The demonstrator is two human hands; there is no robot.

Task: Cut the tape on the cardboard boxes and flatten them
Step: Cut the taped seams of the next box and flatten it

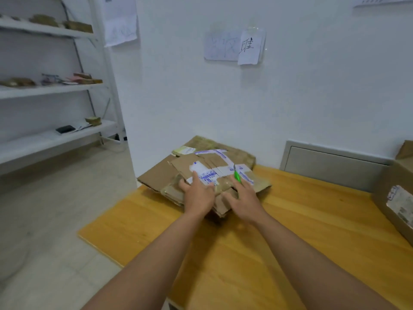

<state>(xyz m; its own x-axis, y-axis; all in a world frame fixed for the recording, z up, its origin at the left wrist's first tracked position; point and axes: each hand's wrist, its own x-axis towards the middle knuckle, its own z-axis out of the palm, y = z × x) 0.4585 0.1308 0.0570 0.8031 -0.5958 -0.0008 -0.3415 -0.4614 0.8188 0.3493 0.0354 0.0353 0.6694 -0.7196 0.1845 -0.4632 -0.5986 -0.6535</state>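
Observation:
A pile of flattened cardboard boxes (156,173) with torn white and blue labels lies at the far left corner of the wooden table (301,220). My left hand (197,193) presses flat on the top piece, fingers spread. My right hand (242,198) rests on the pile beside it and holds a green utility knife (237,175) between its fingers, the blade end pointing away from me. An upright, unflattened cardboard box (395,202) with a shipping label stands at the table's right edge.
White metal shelves (55,90) with small cardboard items stand at the left over a tiled floor. A white wall with taped paper notes (234,47) rises behind the table. A grey metal panel (335,166) leans against the wall at the back right.

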